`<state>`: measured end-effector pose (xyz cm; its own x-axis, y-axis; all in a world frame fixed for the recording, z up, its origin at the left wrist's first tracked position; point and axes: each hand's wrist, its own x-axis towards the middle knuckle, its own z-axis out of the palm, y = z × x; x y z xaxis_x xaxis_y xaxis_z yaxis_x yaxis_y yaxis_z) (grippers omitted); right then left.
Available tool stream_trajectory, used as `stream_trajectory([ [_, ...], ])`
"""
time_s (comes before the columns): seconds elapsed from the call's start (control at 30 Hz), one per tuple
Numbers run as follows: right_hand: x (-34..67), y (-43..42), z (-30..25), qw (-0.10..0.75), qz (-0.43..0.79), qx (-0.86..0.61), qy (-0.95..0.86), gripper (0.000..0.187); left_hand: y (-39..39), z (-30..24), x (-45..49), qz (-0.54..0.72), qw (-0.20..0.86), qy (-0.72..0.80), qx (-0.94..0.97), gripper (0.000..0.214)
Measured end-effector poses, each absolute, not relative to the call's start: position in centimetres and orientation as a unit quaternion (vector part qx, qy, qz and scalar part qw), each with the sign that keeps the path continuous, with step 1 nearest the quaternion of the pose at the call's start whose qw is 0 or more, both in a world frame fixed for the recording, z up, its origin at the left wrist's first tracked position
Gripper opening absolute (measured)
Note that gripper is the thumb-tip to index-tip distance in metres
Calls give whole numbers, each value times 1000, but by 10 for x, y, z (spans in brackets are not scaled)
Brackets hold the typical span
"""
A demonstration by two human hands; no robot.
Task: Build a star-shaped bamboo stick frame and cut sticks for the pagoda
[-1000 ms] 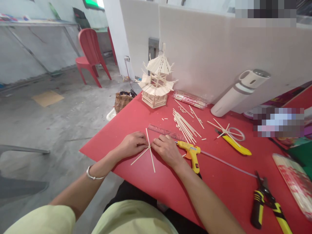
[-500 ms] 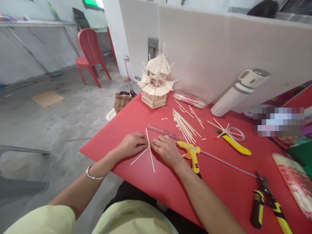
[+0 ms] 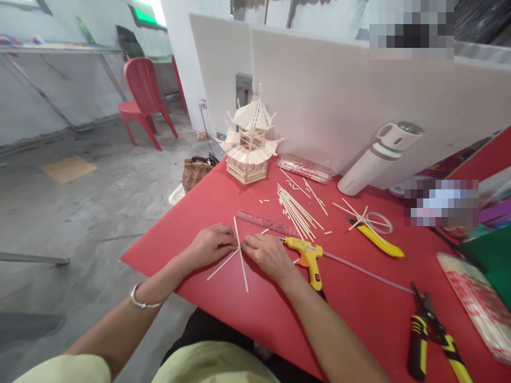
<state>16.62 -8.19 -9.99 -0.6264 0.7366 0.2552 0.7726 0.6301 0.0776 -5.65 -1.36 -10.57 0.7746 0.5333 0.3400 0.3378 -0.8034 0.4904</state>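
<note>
Thin pale wooden sticks cross on the red table in front of me. One long stick (image 3: 243, 274) runs nearly straight away from me, and another stick (image 3: 220, 267) slants to the lower left from the crossing. My left hand (image 3: 213, 243) is closed, its fingertips pinching at the crossing from the left. From the right, my right hand (image 3: 268, 256) also has its fingers closed at the joint. The fingers hide the exact contact. Just right of my right hand lies a yellow glue gun (image 3: 305, 249), its nozzle close to the knuckles. A clear ruler (image 3: 267, 222) lies beyond both hands.
A stick pagoda (image 3: 249, 143) stands at the far table corner. Loose sticks (image 3: 297, 210), a white flask (image 3: 375, 159), a yellow utility knife (image 3: 381, 240) under a star of sticks (image 3: 361, 218), and black-yellow pliers (image 3: 429, 324) lie to the right.
The camera view has shifted slightly, so the scene sits a little lower and farther left. A stick end now shows above my right hand. Both hands stay at the crossing.
</note>
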Motion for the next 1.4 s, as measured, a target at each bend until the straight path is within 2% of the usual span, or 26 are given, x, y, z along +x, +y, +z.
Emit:
stream_trajectory([
  [0.47, 167, -79, -102, 128, -100, -410, -897, 19, -16, -105, -57, 233, 210, 244, 918, 21],
  [0.7, 167, -80, -107, 139, -82, -398, -903, 12, -15, -107, -57, 239, 212, 238, 917, 19],
  [1.4, 166, -80, -108, 157, -81, -394, -902, 12, -15, -108, -57, 233, 210, 238, 919, 20],
])
